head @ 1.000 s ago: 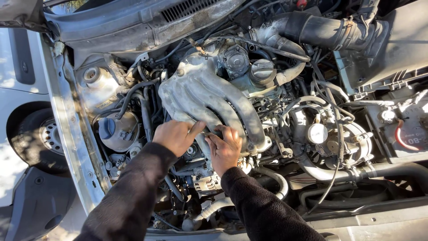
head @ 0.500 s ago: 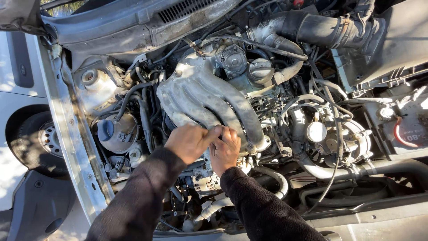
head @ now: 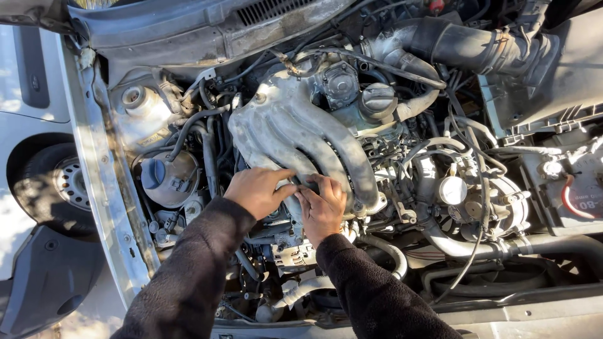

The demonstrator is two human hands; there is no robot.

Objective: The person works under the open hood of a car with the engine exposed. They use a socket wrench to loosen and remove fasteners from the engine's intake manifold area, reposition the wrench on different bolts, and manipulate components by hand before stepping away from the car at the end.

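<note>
While the open engine bay (head: pixel 352 188) fills nearly the whole view, a silver fender (head: pixel 107 188) runs down its left edge, with a front wheel (head: pixel 53 182) showing beyond it. Across the top right lies a thick black air intake hose (head: pixel 465 44), leading toward a black housing (head: pixel 565 75) at the right edge. Below that housing sits the battery (head: pixel 575 194), with a red cable on it.

At the centre of the bay stands the grey cast intake manifold (head: pixel 295 132), its curved runners sweeping down toward the person. Just above and right of it is a round black filler cap (head: pixel 377 100). To the left, near the fender, stands a pale fluid reservoir (head: pixel 166 179) with a dark blue cap.

Both arms reach in from the bottom in dark sleeves (head: pixel 188 282). The left hand (head: pixel 257 191) lies on the lower end of the manifold, fingers together and curled, thumb stretched to the right. The right hand (head: pixel 323 207) is just beside it, touching it at the fingertips, fingers bent over the manifold's lower edge. Between the two hands a small dark part is pinched, but what it is cannot be told, nor which hand truly grips it.
</note>
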